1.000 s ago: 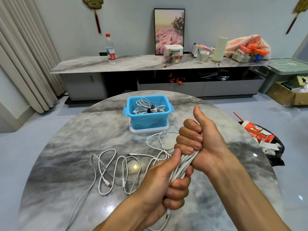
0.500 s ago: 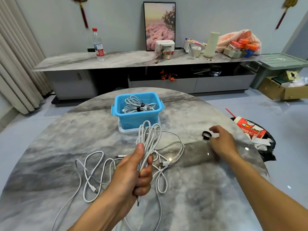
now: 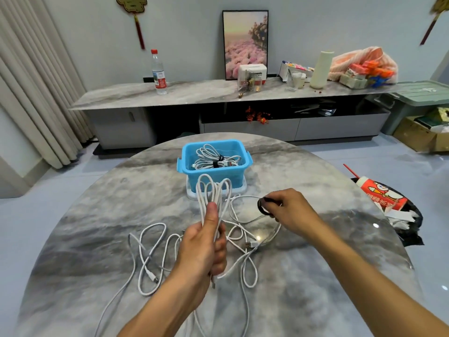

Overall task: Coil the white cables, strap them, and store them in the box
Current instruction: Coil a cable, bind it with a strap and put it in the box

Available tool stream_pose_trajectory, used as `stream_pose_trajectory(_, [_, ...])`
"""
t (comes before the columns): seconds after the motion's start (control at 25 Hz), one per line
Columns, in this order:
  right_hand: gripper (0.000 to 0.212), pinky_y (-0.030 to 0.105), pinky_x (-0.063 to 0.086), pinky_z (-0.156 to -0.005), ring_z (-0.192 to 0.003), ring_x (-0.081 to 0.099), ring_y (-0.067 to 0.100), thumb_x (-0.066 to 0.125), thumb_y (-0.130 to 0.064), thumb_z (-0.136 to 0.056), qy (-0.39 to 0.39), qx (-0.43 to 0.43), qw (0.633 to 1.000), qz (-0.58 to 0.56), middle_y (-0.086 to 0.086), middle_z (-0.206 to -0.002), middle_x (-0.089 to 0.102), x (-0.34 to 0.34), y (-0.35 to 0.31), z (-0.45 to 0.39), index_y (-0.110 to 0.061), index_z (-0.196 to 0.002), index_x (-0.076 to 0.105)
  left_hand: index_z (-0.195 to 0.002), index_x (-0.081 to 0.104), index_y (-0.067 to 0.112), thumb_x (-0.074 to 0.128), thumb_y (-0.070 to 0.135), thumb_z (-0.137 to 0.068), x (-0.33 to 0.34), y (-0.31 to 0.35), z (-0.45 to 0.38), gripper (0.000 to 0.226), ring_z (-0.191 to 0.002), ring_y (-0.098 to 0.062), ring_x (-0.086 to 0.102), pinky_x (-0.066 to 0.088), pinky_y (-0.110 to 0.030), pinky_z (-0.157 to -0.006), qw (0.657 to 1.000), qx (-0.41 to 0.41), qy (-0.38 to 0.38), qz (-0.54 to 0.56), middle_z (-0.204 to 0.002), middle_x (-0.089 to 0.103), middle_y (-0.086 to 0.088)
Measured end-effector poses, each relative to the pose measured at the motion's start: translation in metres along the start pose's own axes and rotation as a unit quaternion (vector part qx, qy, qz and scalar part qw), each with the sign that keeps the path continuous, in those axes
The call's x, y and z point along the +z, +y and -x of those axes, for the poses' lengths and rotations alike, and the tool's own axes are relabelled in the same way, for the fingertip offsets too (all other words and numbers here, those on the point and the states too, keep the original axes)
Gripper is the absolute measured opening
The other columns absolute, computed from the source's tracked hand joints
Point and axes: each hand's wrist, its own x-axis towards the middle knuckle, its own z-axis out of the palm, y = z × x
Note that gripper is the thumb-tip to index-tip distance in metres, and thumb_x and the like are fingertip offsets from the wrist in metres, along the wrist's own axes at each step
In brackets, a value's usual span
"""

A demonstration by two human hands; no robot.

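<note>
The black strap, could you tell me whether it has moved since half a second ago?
Yes. The right hand has lifted the strap off the table, leftward toward the coil.

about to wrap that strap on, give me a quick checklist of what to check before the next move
1. Coiled cable gripped firmly: ok, the left hand holds it in a fist, loops standing above the thumb.
2. Black strap in hand: ok, the right hand pinches it, apart from the coil.
3. Strap opened flat: not ok, it shows as a closed ring.
4. Coil's tail gathered in: cannot tell, strands hang below the fist among the loose cables on the table.
5. Room in the blue box: ok, only strapped bundles lie inside.
</note>
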Motion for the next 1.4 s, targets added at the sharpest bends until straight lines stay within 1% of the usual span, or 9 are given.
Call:
stream_pose_trajectory(0.16, [0.017,0.035,0.051,-0.062,-0.064,0.063,0.017,0.060,-0.036,-0.077,-0.035,-0.093,0.993,-0.062,-0.002,-0.067,0.068,0.006,-0.082,0.051,-0.024,-0.081,0.071,-0.062,0.060,0.021,0.079,0.047,-0.060,-0.009,0.016,0.005,0.032,-0.036,-0.007,0.017,0.016,-0.013,-0.037,0.996,0.072,0.006,-0.046,-0.046,0.025,0.007])
stream_pose_trajectory(0.24, [0.002,0.028,0.045,-0.054,-0.055,0.055,0.009,0.065,-0.029,-0.076,-0.017,-0.099,0.990,-0.097,-0.008,-0.060,0.064,0.006,-0.099,0.071,-0.029,-0.077,0.066,-0.062,0.069,0.022,0.081,0.035,-0.068,-0.011,0.019,0.011,0.018,-0.036,-0.008,0.018,0.017,-0.014,-0.038,0.993,0.089,-0.018,-0.076,-0.044,0.030,0.006])
stream_pose_trajectory(0.44, [0.019,0.015,0.038,-0.050,-0.046,0.052,0.006,0.073,-0.005,-0.079,0.056,-0.055,0.987,-0.143,-0.009,-0.055,0.063,0.000,-0.106,0.088,-0.021,-0.074,0.064,-0.065,0.070,0.022,0.080,0.028,-0.073,-0.016,0.026,0.024,0.014,-0.037,-0.009,0.019,0.018,-0.015,-0.039,0.984,0.086,-0.102,-0.120,-0.046,0.031,0.005])
stream_pose_trajectory(0.64, [0.014,0.026,0.045,-0.047,-0.056,0.063,0.020,0.077,-0.001,-0.080,-0.043,0.016,0.931,-0.362,0.014,-0.068,0.071,-0.008,-0.103,0.085,-0.012,-0.077,0.069,-0.062,0.066,0.022,0.074,0.012,-0.084,-0.018,0.023,0.022,0.025,-0.036,-0.009,0.019,0.019,-0.014,-0.038,0.987,0.078,-0.093,-0.103,-0.047,0.029,0.003])
stream_pose_trajectory(0.72, [0.012,0.026,0.046,-0.048,-0.057,0.060,0.020,0.082,-0.010,-0.076,-0.086,0.011,0.905,-0.416,0.016,-0.072,0.070,-0.012,-0.102,0.084,-0.014,-0.079,0.071,-0.063,0.064,0.021,0.078,0.019,-0.075,-0.019,0.025,0.018,0.019,-0.036,-0.009,0.019,0.018,-0.013,-0.038,0.991,0.085,-0.083,-0.067,-0.049,0.027,0.002])
stream_pose_trajectory(0.88, [0.021,0.027,0.047,-0.048,-0.054,0.054,0.017,0.086,-0.014,-0.064,-0.124,0.060,0.842,-0.522,0.013,-0.073,0.065,-0.009,-0.101,0.083,-0.015,-0.082,0.075,-0.060,0.064,0.024,0.072,0.038,-0.064,-0.014,0.024,0.018,0.017,-0.035,-0.007,0.029,0.024,-0.021,-0.039,0.964,0.178,-0.009,-0.197,-0.042,0.039,0.011])
stream_pose_trajectory(1.08, [0.034,0.030,0.055,-0.056,-0.063,0.063,0.017,0.078,-0.004,-0.071,-0.171,0.077,0.740,-0.646,0.010,-0.083,0.068,-0.004,-0.099,0.083,-0.011,-0.105,0.076,-0.058,0.049,0.019,0.060,0.006,-0.090,-0.018,0.027,0.010,0.036,-0.035,-0.007,0.016,0.017,-0.013,-0.037,0.992,0.115,0.041,-0.020,-0.047,0.022,0.006])
stream_pose_trajectory(1.28, [0.020,0.028,0.058,-0.058,-0.063,0.069,0.020,0.078,-0.012,-0.064,-0.102,0.071,0.848,-0.516,0.021,-0.091,0.075,-0.007,-0.102,0.084,-0.009,-0.084,0.079,-0.064,0.037,0.020,0.057,0.008,-0.093,-0.020,0.032,0.011,0.037,-0.038,-0.007,0.014,0.014,-0.014,-0.038,0.995,0.094,0.026,0.010,-0.051,0.019,0.004])
stream_pose_trajectory(1.4, [0.025,0.026,0.057,-0.056,-0.062,0.069,0.019,0.082,-0.019,-0.057,-0.043,0.039,0.840,-0.540,0.014,-0.081,0.075,-0.022,-0.101,0.083,-0.010,-0.081,0.080,-0.065,0.047,0.015,0.057,0.011,-0.094,-0.019,0.029,0.010,0.031,-0.037,-0.007,0.016,0.015,-0.013,-0.038,0.997,0.070,0.023,0.005,-0.050,0.022,0.005])
